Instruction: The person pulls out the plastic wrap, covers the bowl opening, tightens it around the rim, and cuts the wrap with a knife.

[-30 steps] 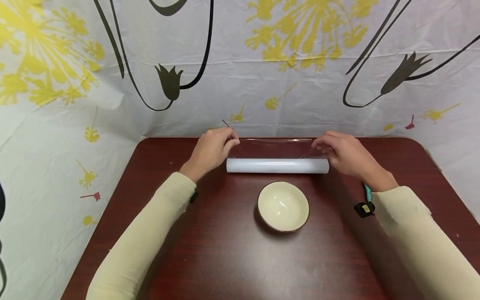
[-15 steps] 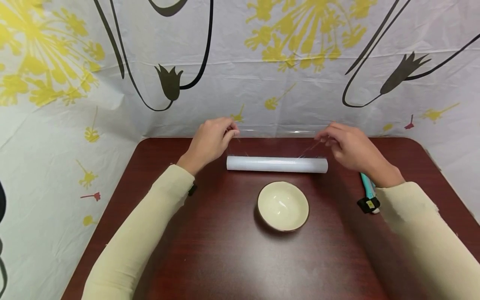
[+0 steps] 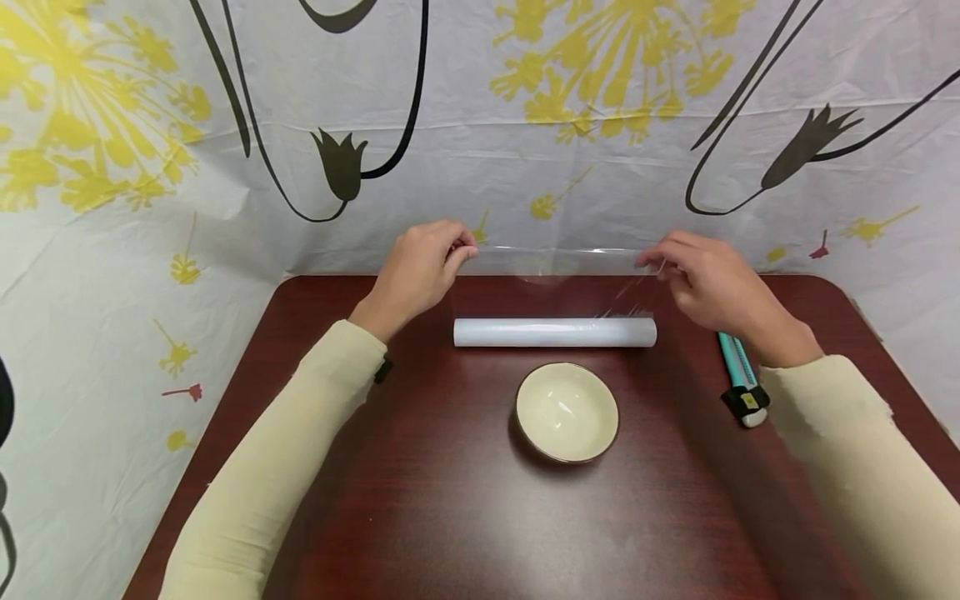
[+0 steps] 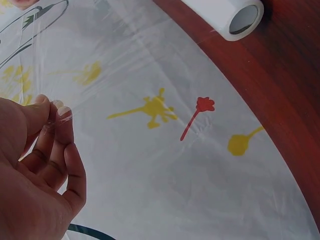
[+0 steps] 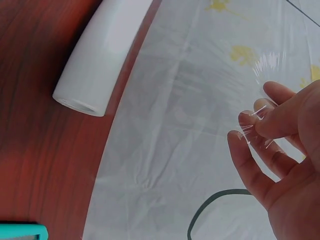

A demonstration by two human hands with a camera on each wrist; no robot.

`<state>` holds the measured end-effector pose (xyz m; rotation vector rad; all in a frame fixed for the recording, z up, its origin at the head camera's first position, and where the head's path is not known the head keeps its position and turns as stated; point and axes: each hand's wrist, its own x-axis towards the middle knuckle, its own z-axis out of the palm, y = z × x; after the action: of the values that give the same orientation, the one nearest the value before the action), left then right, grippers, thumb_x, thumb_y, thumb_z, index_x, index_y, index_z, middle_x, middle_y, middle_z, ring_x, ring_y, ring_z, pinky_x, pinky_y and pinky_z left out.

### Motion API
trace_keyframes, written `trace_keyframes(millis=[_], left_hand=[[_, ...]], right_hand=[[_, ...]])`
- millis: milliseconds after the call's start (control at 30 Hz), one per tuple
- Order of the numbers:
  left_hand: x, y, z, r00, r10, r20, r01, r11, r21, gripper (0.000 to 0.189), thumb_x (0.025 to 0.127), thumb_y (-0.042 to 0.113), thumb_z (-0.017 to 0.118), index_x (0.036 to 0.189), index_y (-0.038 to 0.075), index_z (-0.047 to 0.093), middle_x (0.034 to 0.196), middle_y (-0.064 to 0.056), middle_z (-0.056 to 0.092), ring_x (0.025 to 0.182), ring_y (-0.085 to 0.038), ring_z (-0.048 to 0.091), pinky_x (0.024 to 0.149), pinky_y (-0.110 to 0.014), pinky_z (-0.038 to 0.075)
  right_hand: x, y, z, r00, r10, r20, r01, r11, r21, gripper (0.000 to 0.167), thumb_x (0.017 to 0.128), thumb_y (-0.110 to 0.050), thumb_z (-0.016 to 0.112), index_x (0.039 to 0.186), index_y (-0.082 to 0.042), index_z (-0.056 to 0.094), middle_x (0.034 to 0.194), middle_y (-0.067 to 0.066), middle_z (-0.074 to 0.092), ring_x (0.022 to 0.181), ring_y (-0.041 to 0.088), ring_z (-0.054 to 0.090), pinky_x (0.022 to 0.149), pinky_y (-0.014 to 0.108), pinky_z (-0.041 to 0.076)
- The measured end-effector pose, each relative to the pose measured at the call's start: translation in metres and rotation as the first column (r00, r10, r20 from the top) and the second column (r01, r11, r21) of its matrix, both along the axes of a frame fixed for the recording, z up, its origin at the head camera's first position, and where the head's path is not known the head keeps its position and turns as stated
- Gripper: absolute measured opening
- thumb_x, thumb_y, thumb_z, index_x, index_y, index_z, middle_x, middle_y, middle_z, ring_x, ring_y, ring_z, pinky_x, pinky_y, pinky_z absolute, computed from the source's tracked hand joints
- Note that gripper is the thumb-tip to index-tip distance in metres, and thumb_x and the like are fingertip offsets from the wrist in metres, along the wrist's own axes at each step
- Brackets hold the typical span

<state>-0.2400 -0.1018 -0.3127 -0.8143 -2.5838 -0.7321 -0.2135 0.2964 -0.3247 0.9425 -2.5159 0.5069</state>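
A roll of cling film (image 3: 555, 332) lies crosswise on the dark red table. From its far side a clear sheet of cling film (image 3: 555, 265) stretches up and back between both hands. The left hand (image 3: 423, 267) pinches the sheet's left corner between thumb and fingertips; the left wrist view shows this hand (image 4: 40, 160) with the film spreading from its fingertips. On the right, the other hand (image 3: 708, 279) pinches the opposite corner, and in the right wrist view the film bunches in creases at that hand's fingers (image 5: 245, 120). A cream bowl (image 3: 567, 412) with a brown rim sits in front of the roll.
A turquoise box cutter (image 3: 738, 375) with a black part lies right of the bowl, beside the right sleeve (image 3: 840, 442). The table's (image 3: 450, 517) far edge meets a white sheet wall (image 3: 480, 167) printed with yellow and dark flowers.
Both hands have risen and moved slightly back and apart, drawing more film off the roll. The box cutter has come into fuller view. The bowl has stayed put.
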Motion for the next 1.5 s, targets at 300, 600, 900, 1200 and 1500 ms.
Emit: trace_keyframes(millis=[300,600,900,1200,1500], left_hand=[[-0.003,0.001,0.006,1.0,-0.005,-0.016,0.005,1.0,0.012,0.013,0.11,0.017,0.072,0.107,0.006,0.078,0.098,-0.005,0.076,0.082,-0.021,0.068,0.078,-0.037,0.056],[-0.004,0.003,0.018,1.0,-0.011,-0.003,0.011,1.0,0.026,0.013,0.11,0.016,0.072,0.109,0.004,0.077,0.102,-0.007,0.077,0.082,-0.017,0.078,0.078,-0.036,0.061],[-0.005,0.002,0.031,1.0,-0.008,-0.03,0.009,1.0,0.022,0.015,0.11,0.017,0.071,0.11,0.004,0.077,0.105,-0.008,0.078,0.077,-0.018,0.078,0.084,-0.038,0.061],[-0.002,0.001,0.038,0.998,-0.029,-0.052,0.032,0.997,0.065,0.015,0.11,0.018,0.072,0.109,0.004,0.076,0.105,-0.008,0.079,0.073,-0.018,0.08,0.094,-0.039,0.061],[0.006,-0.001,0.04,0.991,-0.049,-0.121,0.06,0.994,0.088,0.011,0.107,0.014,0.075,0.104,0.004,0.077,0.098,-0.006,0.077,0.082,-0.019,0.074,0.081,-0.038,0.058]], right_hand=[[-0.001,0.001,0.008,0.998,0.014,-0.053,-0.014,1.0,0.002,0.045,0.086,0.023,0.054,0.11,-0.005,0.079,0.099,0.004,0.07,0.081,0.019,0.063,0.072,0.026,0.044],[-0.001,0.002,0.02,1.0,-0.016,-0.025,0.017,1.0,0.025,0.044,0.087,0.021,0.056,0.112,-0.006,0.079,0.101,0.003,0.071,0.083,0.02,0.065,0.074,0.027,0.047],[0.002,0.001,0.032,0.999,-0.043,-0.021,0.043,0.999,0.031,0.044,0.088,0.021,0.055,0.114,-0.006,0.079,0.105,0.004,0.073,0.084,0.023,0.07,0.075,0.027,0.049],[0.006,0.001,0.042,0.997,-0.077,0.001,0.077,0.996,0.051,0.042,0.092,0.018,0.054,0.116,-0.005,0.079,0.104,0.007,0.072,0.087,0.026,0.068,0.074,0.035,0.05],[0.012,0.001,0.046,0.996,-0.042,-0.08,0.045,0.999,0.028,0.041,0.092,0.018,0.055,0.113,-0.006,0.08,0.101,0.006,0.072,0.083,0.024,0.066,0.072,0.026,0.043]])
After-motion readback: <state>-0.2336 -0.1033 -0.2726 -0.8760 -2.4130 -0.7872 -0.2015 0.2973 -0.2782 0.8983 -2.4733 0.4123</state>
